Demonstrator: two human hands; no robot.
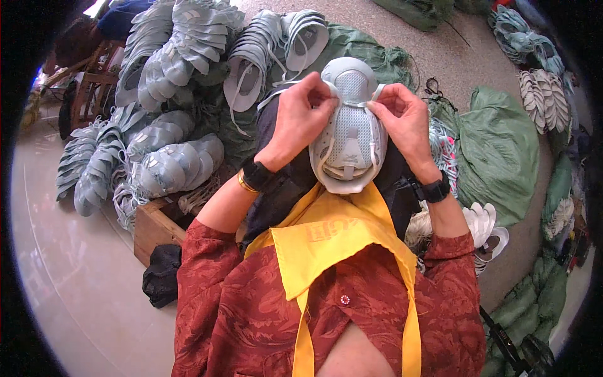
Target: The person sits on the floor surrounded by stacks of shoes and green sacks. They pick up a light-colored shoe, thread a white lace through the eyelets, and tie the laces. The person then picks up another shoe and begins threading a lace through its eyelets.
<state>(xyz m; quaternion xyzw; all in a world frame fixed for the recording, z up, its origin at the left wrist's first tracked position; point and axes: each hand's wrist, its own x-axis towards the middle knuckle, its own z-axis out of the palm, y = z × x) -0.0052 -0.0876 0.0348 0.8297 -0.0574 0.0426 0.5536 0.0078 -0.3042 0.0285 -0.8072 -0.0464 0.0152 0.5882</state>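
A pale grey-blue shoe upper (349, 147) rests on my lap, toe end away from me, its mesh tongue and heel opening facing up. A pale shoelace (372, 139) runs down both sides of the opening and crosses near the toe. At the upper's left edge my left hand (301, 116) is closed in a pinch on the lace. On the other side my right hand (403, 118) also pinches the lace, thumb and forefinger together near the upper eyelets. Part of the lace is hidden by my fingers.
Stacks of similar shoe uppers (182, 53) lie at the left, with more (169, 164) beside a wooden box (157, 229). Two laced bundles (251, 69) sit beyond my left hand. A green sack (496, 157) lies at the right, and white uppers (480, 223) lie by my right forearm.
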